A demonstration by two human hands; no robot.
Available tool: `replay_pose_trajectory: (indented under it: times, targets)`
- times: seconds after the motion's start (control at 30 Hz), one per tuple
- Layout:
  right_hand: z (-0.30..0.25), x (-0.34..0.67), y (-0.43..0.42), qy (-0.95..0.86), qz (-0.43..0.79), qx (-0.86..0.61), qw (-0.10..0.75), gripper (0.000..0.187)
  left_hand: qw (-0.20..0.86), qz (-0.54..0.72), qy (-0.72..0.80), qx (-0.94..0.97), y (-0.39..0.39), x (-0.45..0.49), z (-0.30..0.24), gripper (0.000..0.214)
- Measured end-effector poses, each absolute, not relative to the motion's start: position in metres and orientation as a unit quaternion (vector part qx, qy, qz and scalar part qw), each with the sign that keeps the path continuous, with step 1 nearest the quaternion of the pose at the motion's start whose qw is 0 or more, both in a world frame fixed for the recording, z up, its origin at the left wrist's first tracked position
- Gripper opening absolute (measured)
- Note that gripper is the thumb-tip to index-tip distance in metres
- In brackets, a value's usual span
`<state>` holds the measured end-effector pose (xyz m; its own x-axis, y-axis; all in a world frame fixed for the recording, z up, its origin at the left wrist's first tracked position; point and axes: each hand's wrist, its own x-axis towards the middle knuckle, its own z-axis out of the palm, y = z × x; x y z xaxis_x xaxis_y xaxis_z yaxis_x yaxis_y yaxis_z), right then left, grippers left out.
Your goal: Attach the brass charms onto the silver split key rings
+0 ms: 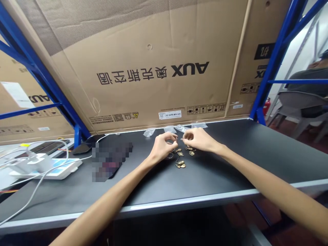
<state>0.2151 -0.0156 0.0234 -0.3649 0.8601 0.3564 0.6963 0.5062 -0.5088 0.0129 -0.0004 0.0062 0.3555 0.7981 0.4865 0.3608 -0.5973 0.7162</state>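
Note:
My left hand (162,147) is closed in a pinch above the black tabletop, with a small metal piece at its fingertips. My right hand (198,139) faces it a short gap away, also pinching a small metal piece too tiny to name. Just under the fingers lie brass-coloured charms (180,152), and more brass charms (191,152) rest below the right hand. Nearer to me is another cluster of brass charms (181,164) with a thin metal clasp. A split ring (170,155) lies beside the left hand, partly covered by it.
Several small clear plastic bags (169,129) lie along the back edge, against a large cardboard box (143,41). At left are a blurred-out dark object (112,162), a black phone (82,147) and a white power strip (61,169) with cables. Blue rack posts (273,58) flank the table. A person sits at far right.

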Motion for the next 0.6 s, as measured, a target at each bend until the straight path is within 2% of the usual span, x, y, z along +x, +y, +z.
replay_pose_trajectory:
  times: [0.3,0.6]
  targets:
    - [0.0222,0.2142,-0.0128,-0.795,0.258,-0.431,0.341,0.020,0.265,0.430,0.344,0.791,-0.0027,0.0132,0.0049,0.006]
    - [0.0225,0.2124,-0.0150,-0.803,0.263,-0.413,0.340,0.019,0.264,0.428,0.304,0.809,-0.0091,0.0145,0.0097,0.007]
